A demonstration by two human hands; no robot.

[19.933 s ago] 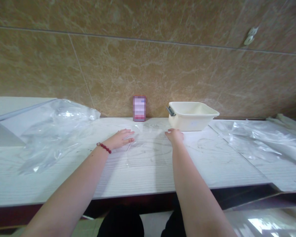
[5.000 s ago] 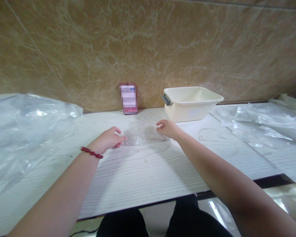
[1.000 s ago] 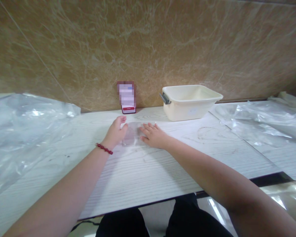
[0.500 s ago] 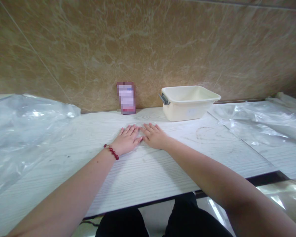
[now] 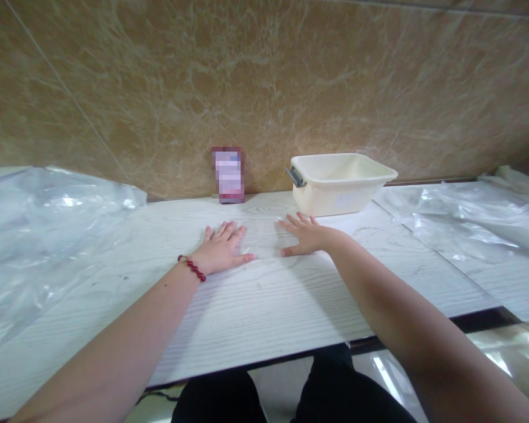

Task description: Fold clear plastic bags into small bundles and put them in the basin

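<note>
A small clear plastic sheet or bag [image 5: 265, 238] lies flat on the white wood-grain table, faint against it. My left hand [image 5: 220, 248], below a red bead bracelet [image 5: 194, 270], rests palm down at its left side with fingers spread. At its right side my right hand [image 5: 306, 235] is also palm down, fingers apart, its fingertips just in front of the cream bin. Neither hand grips anything. Parts of the clear plastic under the hands are hidden.
The cream plastic bin [image 5: 341, 191] with a grey handle stands near the wall. Left of it a phone-like object [image 5: 230, 176], blurred out, leans upright. Large clear plastic sheets [image 5: 48, 235] cover the left side; more clear plastic [image 5: 476, 217] lies at the right.
My hands, which were side by side with thumbs nearly touching, have slid apart, the right one further right. Clear plastic now shows between them.
</note>
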